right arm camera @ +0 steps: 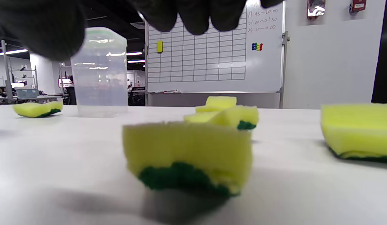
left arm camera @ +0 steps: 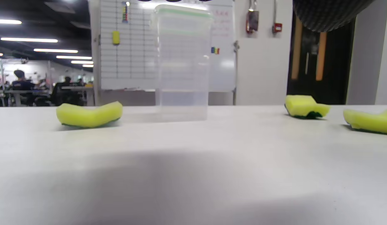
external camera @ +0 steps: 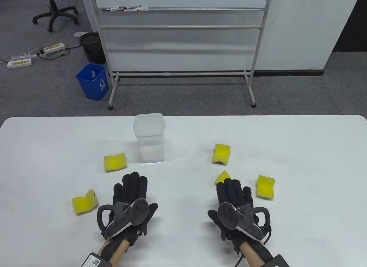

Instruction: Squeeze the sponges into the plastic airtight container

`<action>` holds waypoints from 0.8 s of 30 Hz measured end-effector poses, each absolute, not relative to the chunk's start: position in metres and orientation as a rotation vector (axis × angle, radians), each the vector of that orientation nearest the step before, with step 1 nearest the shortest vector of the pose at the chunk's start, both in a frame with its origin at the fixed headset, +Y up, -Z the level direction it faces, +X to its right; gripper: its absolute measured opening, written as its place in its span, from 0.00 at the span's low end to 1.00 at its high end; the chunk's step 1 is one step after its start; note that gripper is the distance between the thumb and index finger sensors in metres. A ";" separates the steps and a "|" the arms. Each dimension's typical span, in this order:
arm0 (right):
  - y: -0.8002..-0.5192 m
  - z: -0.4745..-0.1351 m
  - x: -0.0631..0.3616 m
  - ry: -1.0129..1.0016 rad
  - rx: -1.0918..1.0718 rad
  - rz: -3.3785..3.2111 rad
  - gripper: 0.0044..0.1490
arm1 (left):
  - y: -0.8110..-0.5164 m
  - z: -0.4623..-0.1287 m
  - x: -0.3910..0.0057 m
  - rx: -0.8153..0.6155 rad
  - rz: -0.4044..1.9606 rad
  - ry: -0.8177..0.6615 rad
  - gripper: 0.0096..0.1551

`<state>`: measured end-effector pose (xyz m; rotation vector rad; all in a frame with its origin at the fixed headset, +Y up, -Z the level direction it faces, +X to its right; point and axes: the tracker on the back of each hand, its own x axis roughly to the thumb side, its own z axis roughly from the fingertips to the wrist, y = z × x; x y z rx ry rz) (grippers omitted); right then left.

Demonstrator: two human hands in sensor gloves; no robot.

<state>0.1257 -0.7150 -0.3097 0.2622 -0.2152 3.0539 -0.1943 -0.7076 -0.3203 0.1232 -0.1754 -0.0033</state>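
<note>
A tall clear plastic container (external camera: 149, 138) with a green-edged top stands upright at the table's middle back. Several yellow sponges with green undersides lie around it: two on the left (external camera: 115, 161) (external camera: 84, 202) and three on the right (external camera: 221, 154) (external camera: 223, 176) (external camera: 265, 186). My left hand (external camera: 132, 186) lies flat, palm down and empty, between the two left sponges. My right hand (external camera: 233, 192) lies flat and empty, its fingertips just short of the nearest sponge (right arm camera: 187, 156). The container also shows in the left wrist view (left arm camera: 182, 62) and the right wrist view (right arm camera: 99, 72).
The white table (external camera: 315, 152) has rounded far corners. Beyond its far edge stand a whiteboard on a metal frame (external camera: 183, 34), a blue bin (external camera: 93, 81) and a black bin (external camera: 92, 47) on the grey carpet.
</note>
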 end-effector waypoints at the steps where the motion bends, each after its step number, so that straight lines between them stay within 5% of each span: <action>1: -0.715 -0.310 0.125 -0.216 0.263 3.056 0.60 | -0.707 -0.320 -0.194 0.125 -0.002 -0.176 0.55; 24: -0.716 -0.312 0.126 -0.170 0.235 3.051 0.60 | -0.707 -0.327 -0.201 0.129 0.002 -0.175 0.55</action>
